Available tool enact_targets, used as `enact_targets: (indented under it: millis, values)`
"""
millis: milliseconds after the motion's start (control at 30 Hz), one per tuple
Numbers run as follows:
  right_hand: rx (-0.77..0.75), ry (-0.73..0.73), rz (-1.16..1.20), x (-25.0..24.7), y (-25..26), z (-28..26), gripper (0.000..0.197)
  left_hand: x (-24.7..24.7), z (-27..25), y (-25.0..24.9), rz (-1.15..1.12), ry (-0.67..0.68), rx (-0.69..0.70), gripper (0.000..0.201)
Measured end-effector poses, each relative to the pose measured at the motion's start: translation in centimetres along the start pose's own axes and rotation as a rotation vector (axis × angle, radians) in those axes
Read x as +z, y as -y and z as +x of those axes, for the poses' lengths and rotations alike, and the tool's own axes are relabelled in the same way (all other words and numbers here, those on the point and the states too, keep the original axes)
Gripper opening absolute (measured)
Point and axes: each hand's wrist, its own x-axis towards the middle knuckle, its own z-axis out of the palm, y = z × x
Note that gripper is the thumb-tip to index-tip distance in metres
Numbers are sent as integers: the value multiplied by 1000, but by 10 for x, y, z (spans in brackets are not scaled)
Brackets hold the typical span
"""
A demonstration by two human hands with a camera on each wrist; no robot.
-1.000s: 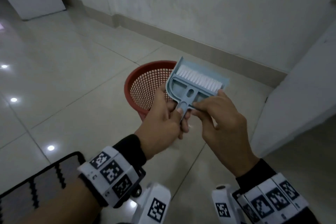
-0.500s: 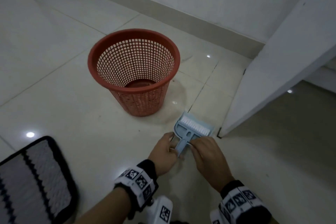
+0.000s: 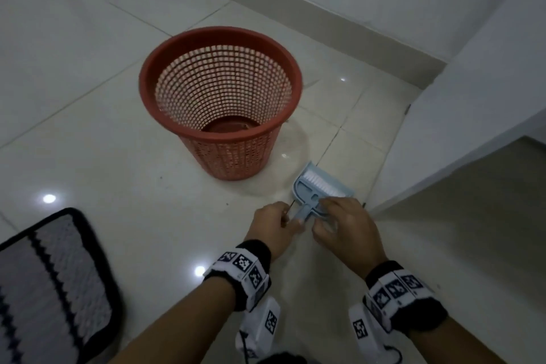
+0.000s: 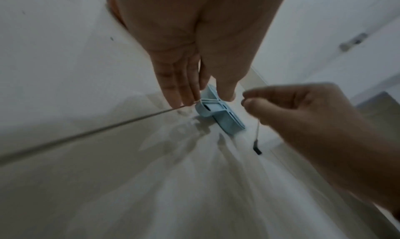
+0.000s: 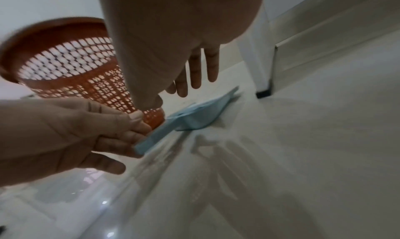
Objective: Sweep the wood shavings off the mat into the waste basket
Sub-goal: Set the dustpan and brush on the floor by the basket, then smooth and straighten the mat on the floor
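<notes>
You've lowered the dustpan-and-brush set to the floor at the waste basket's 5 o'clock; your left hand pinches its handle, your right hand rests on it with fingers relaxed, so sweeping looks finished.

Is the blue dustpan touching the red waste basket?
Apart. In the head view, bare floor tile shows between the dustpan and the foot of the waste basket.

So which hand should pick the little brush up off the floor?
Probably the left hand: its fingers already touch the handle of the light blue plastic brush-and-dustpan set. The right hand only hovers over the pan.
</notes>
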Motion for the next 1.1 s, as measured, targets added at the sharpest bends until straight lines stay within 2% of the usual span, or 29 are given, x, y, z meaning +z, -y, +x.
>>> enact_targets:
  millis: [67, 100, 200, 267, 433, 567, 700, 833, 967, 1100]
  values:
    - [-107, -11, 93, -9, 22, 6, 33, -19, -21, 7, 100, 76, 42, 54]
    - [-179, 31, 141, -12, 37, 12, 33, -32, -34, 13, 184, 110, 70, 60]
    - [-444, 260, 161, -16, 94, 42, 30, -90, -82, 42, 500, 136, 166, 64]
    - [-653, 427, 105, -15, 141, 62, 26, -137, -119, 67, 652, 133, 166, 64]
    - [-1179, 803, -164, 9, 264, 84, 29, -228, -222, 142, 802, 93, -97, 79]
    - [-1433, 1013, -420, 34, 348, 79, 29, -248, -288, 197, 791, 66, -358, 92]
    - [-1374, 1110, -486, 76, 407, 74, 35, -230, -322, 257, 649, 24, -552, 100]
    - [-1123, 1089, -480, 128, 405, 67, 55, -196, -331, 300, 421, -30, -691, 108]
    - [-817, 1084, -535, 172, 386, 37, 90, -171, -345, 323, 330, -117, -699, 113]
    - [-734, 1084, -477, 186, 387, 21, 99, -177, -350, 339, 332, -133, -671, 114]
